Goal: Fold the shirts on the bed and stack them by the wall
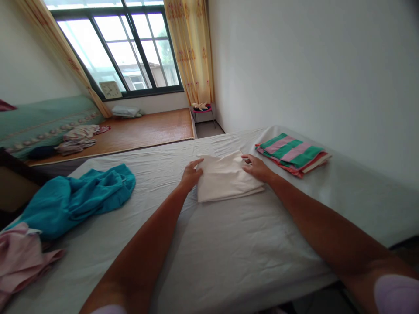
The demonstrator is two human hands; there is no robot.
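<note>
A cream folded piece of cloth [225,179], perhaps a garment, lies flat in front of me on the white-sheeted surface [229,248]. My left hand [191,175] is closed at its far left corner, with the thumb on the fabric and some fingers hidden. At the far right corner, my right hand [256,168] pinches the cloth between thumb and curled fingers. The cloth's far edge is slightly raised and wrinkled between the hands. Just beyond my right hand lies a stack of folded clothes [291,152], topped by a green and pink striped one.
To the left are a crumpled turquoise garment [81,198] and a pink garment [21,261]. Behind stands a low bed with a brown mat [147,126], holding several cloths. A small pink stool [204,108] stands by the curtain [193,52]. A white wall [310,78] borders the right side.
</note>
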